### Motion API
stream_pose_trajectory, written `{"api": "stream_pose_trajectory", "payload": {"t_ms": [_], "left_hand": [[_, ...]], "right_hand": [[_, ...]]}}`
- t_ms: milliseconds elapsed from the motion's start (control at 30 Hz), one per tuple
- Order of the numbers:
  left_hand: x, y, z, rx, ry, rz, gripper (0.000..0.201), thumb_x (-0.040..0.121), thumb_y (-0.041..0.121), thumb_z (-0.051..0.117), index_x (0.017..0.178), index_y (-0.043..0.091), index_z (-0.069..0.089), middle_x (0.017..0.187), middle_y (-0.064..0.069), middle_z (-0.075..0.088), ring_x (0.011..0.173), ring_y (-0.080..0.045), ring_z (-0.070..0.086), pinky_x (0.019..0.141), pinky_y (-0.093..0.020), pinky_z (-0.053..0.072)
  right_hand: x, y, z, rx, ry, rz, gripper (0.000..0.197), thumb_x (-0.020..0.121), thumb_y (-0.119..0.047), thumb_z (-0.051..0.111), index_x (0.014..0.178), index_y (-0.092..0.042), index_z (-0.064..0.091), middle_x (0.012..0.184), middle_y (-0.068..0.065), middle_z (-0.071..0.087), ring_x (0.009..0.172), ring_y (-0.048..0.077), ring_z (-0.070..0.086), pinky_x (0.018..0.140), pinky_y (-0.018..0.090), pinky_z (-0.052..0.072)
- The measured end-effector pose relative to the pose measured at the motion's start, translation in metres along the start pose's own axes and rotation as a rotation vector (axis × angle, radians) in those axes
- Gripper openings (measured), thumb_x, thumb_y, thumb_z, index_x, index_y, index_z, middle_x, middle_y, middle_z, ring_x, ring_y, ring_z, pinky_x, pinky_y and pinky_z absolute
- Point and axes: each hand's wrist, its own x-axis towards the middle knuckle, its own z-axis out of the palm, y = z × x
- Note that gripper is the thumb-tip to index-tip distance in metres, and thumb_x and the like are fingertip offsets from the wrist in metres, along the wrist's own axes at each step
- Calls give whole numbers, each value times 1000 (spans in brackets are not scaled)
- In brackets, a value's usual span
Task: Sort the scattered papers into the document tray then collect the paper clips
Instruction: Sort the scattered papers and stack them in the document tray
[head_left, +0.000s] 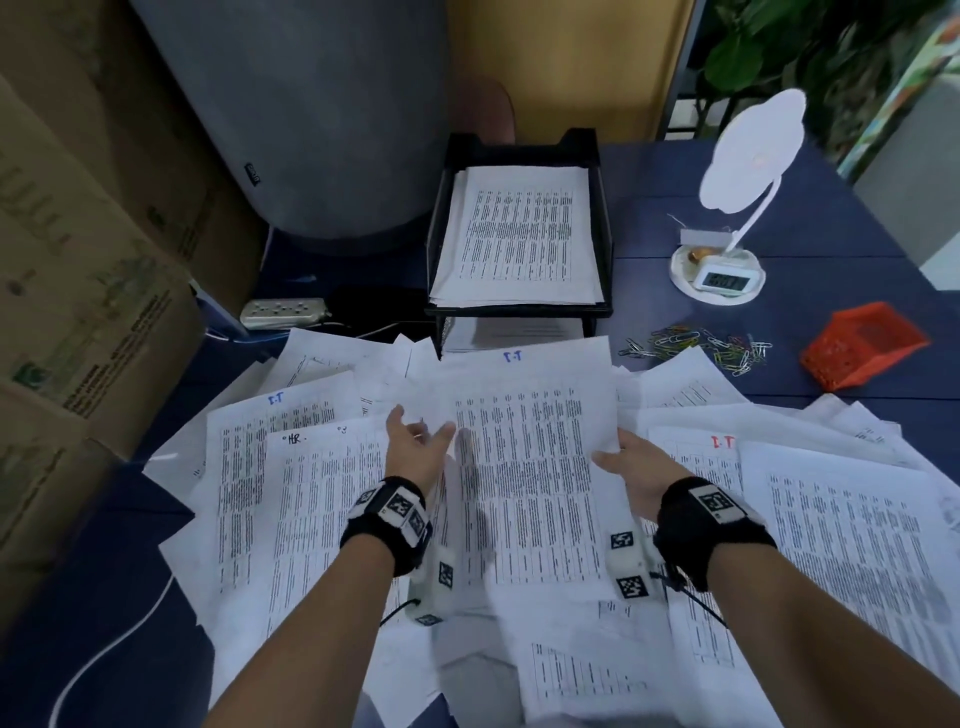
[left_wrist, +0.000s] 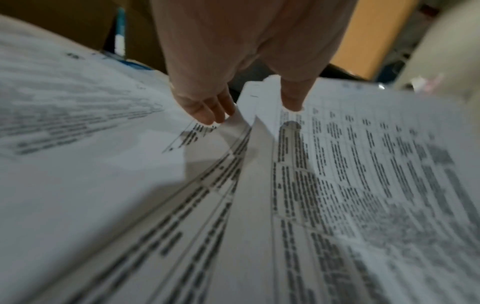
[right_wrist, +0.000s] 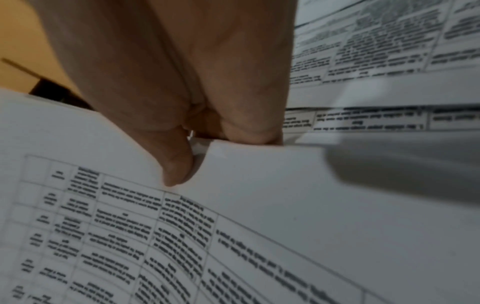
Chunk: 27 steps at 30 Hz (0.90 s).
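Printed sheets lie scattered over the near half of the blue table. A black document tray stands at the back centre with a stack of sheets in its top tier. My right hand pinches the right edge of a top sheet marked in blue, thumb on top and fingers underneath. My left hand is open with straight fingers at that sheet's left edge. Coloured paper clips lie loose to the right of the tray.
A small red basket lies tipped beside the clips. A white desk lamp with a clock stands at the back right. Cardboard boxes and a grey drum wall off the left. A power strip lies left of the tray.
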Motion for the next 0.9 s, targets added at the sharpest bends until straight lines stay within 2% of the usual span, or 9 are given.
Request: {"api": "stream_pose_trajectory", "payload": {"t_ms": [133, 200, 300, 433, 567, 667, 733, 800, 900], "left_hand": [[0, 6, -11, -36, 30, -18, 70, 91, 37, 59, 146, 14, 23, 138, -7, 43, 121, -24, 47, 94, -34, 38], [-1, 14, -15, -1, -26, -5, 71, 92, 39, 57, 148, 14, 22, 136, -7, 46, 122, -25, 46, 96, -33, 38], [-5, 24, -15, -37, -169, 30, 77, 93, 40, 55, 151, 15, 11, 155, -8, 24, 139, -26, 31, 110, -38, 29], [-10, 33, -8, 15, -181, 94, 74, 96, 33, 52, 152, 14, 7, 158, -8, 13, 143, -26, 22, 113, -41, 25], [-11, 49, -11, -34, -58, 231, 64, 95, 29, 53, 140, -5, 23, 146, -29, 28, 132, -41, 35, 107, -48, 36], [-23, 76, -16, -192, 56, 453, 49, 97, 21, 50, 138, 0, 33, 141, -5, 45, 120, -10, 51, 100, -30, 44], [-28, 92, -19, -306, 108, 609, 27, 97, 14, 50, 120, 1, 44, 105, -6, 62, 90, 2, 59, 82, -21, 50], [-30, 96, -22, -335, 94, 667, 14, 96, 13, 51, 108, 6, 47, 88, -8, 59, 77, 2, 57, 75, -20, 49], [-26, 80, -25, -315, 6, 611, 20, 94, 10, 56, 110, 19, 49, 103, 8, 63, 94, 1, 62, 82, -20, 50]], "right_hand": [[-26, -27, 7, 70, 19, -105, 29, 100, -7, 44, 126, -19, 45, 122, -8, 51, 110, 12, 48, 93, 27, 41], [-30, -35, 8, 88, 24, -153, 33, 99, -4, 44, 130, -14, 44, 125, -5, 51, 114, 14, 49, 89, 25, 41], [-27, -40, 14, -18, 46, -204, 34, 97, -2, 48, 130, -9, 49, 127, 1, 58, 111, 17, 55, 74, 14, 48], [-23, -40, 24, -93, 113, -288, 39, 92, -4, 56, 131, -11, 52, 124, 4, 63, 116, 22, 57, 97, 32, 43], [-36, -62, 35, -76, 222, -461, 31, 93, -4, 55, 122, -13, 53, 117, 1, 64, 109, 18, 60, 97, 31, 44], [-53, -91, 47, -20, 311, -654, 19, 93, -5, 55, 108, -15, 49, 97, -8, 63, 88, -4, 62, 83, 14, 47], [-62, -105, 53, 26, 329, -778, 18, 94, -3, 54, 108, -12, 47, 90, -13, 59, 72, -18, 58, 67, 0, 42], [-66, -109, 56, 19, 331, -831, 22, 91, -2, 57, 107, -15, 49, 91, -12, 60, 74, -16, 60, 65, 2, 45], [-62, -101, 51, -8, 359, -777, 35, 86, 2, 60, 94, -29, 49, 93, -11, 62, 83, -1, 62, 76, 18, 51]]}}
